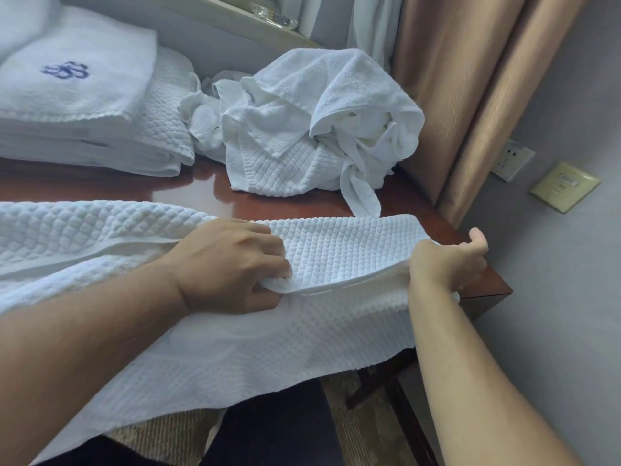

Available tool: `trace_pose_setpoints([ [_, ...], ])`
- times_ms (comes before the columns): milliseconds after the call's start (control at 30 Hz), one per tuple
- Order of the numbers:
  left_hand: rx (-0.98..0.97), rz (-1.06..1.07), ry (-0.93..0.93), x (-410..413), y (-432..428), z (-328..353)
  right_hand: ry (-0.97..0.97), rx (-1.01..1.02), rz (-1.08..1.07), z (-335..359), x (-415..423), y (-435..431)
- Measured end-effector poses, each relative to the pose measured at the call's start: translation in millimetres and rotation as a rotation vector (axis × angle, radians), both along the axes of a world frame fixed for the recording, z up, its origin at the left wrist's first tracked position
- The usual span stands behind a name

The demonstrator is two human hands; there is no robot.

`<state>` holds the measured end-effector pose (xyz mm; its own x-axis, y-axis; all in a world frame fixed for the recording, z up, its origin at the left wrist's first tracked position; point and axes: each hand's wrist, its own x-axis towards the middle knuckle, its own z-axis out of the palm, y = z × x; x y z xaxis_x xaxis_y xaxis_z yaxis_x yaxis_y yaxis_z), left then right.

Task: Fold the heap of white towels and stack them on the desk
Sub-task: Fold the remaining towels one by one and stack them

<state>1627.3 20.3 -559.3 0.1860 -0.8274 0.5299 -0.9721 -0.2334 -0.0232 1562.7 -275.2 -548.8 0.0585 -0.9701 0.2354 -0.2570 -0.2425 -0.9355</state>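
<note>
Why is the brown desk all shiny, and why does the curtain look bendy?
Head view: the polished desk mirrors soft light as pale glare beside the heap of towels; also in the head view, the wide-angle lens bows the curtain near the edge.

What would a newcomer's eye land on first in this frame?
The waffle-weave towel spread over the near edge of the desk draws the eye first, with the left hand pinching a fold at its middle and the right hand gripping its end by the desk's right corner. Behind it lies the crumpled heap of towels, and at the back left a folded stack topped by a blue emblem.
</note>
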Motion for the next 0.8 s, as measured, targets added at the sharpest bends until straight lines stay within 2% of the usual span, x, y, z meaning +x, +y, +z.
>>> trace_pose_setpoints([
  [100, -0.007, -0.004, -0.022, 2, -1, -1, -0.045, -0.07, -0.063, 3, -4, -1],
  [167, -0.021, -0.02, -0.05, 2, -2, -2, -0.078, -0.269, -0.061, 7, -8, 1],
  [200, -0.025, -0.034, -0.064, 1, -2, -2, -0.072, -0.379, -0.001, 10, -9, 3],
  [267, -0.023, -0.059, -0.092, 1, -3, -2, 0.037, -0.479, 0.271, 19, -5, 12],
  [333, -0.016, -0.061, -0.101, 1, -3, -3, 0.373, -0.447, 0.6, 24, 4, 26],
  [400, -0.002, -0.04, -0.099, 1, -2, -3, 0.747, -0.373, 0.826, 16, 11, 39],
  [467, 0.011, -0.004, -0.107, -1, -2, -2, 1.074, -0.318, 0.873, 1, 14, 47],
  [500, 0.024, 0.018, -0.111, -2, -2, -2, 1.157, -0.322, 0.855, -7, 14, 50],
  [667, 0.102, 0.195, -0.125, 0, 17, 6, 1.152, -0.341, 0.787, -14, 18, 51],
  [733, 0.117, 0.307, -0.093, 4, 45, 9, 1.05, -0.384, 0.757, -13, 18, 57],
  [800, 0.133, 0.454, -0.013, 7, 80, 13, 0.849, -0.436, 0.778, -9, 17, 70],
])
